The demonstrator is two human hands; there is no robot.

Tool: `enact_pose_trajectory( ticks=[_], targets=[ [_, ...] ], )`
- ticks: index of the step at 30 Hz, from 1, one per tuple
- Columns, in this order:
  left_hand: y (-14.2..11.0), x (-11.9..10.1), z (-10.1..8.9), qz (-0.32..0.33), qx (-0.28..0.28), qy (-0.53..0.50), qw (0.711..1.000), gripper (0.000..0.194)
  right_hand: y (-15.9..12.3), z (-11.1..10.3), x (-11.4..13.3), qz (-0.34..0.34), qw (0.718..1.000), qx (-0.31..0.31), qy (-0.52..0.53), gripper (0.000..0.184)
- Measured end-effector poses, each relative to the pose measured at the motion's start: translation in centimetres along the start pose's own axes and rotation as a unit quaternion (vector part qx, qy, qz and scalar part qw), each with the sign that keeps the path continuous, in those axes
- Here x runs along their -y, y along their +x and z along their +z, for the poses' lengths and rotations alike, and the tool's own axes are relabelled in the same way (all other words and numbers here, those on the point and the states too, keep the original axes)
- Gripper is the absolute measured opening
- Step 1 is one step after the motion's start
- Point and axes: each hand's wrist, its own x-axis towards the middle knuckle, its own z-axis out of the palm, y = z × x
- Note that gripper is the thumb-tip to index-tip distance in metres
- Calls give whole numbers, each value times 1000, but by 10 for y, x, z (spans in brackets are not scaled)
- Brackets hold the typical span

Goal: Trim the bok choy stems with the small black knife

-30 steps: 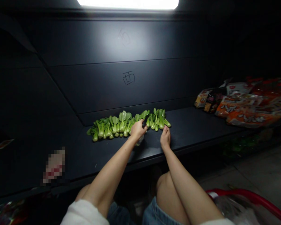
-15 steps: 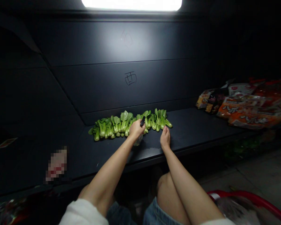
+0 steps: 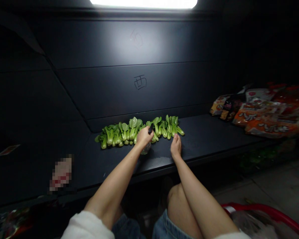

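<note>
Left hand (image 3: 144, 136): we are keeping the fingers clamped on a clear bottle (image 3: 146, 150) with a black, nozzle-like head (image 3: 150, 128) poking out above the grip. Right hand (image 3: 175, 146): we are holding the fingers together and curled; we cannot tell whether anything is lying inside them, or whether the fingertips are touching the nearest stalk.

Green-leaved, pale-stemmed bok choy (image 3: 109, 136): we are seeing one row, leaves toward the back, standing just beyond both hands and partly hidden by the left.

Dark grey, flat shelf (image 3: 201, 129): its front edge is running below the hands, with a strip of surface lying between that edge and the row. To the right, a wider stretch is giving sideways room before a heap of orange, yellow and black plastic packets (image 3: 259, 116). Further right and low, a red curved rim (image 3: 269, 209) is crossing the floor side.

Writing: on the dark back panel (image 3: 109, 86) we are reading a single black hand-drawn character, 西 (image 3: 140, 82); a fainter mark above is escaping us. The packets are bearing pale lettering, too blurred for us to read. The card-like piece (image 3: 61, 172) at left is showing pixelated.
</note>
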Motion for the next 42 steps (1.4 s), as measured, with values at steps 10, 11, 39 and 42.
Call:
enact_pose_trajectory(
  ticks=[10, 11, 39, 42],
  targets=[
    [-3, 23, -13, -21, -10, -3, 1000, 25, -7, 7, 8, -38, 999, -1, -26, 71],
    [-4, 25, -14, -19, -8, -1, 1000, 24, -8, 8, 9, -40, 999, 5, -26, 71],
    [-21, 73, -26, 22, 23, -103, 994, 20, -25, 29, 24, -33, 998, 50, -10, 73],
    [-23, 80, -28, 34, 18, -97, 995, 20, -28, 33, 26, -35, 998, 56, -10, 74]
  ],
)
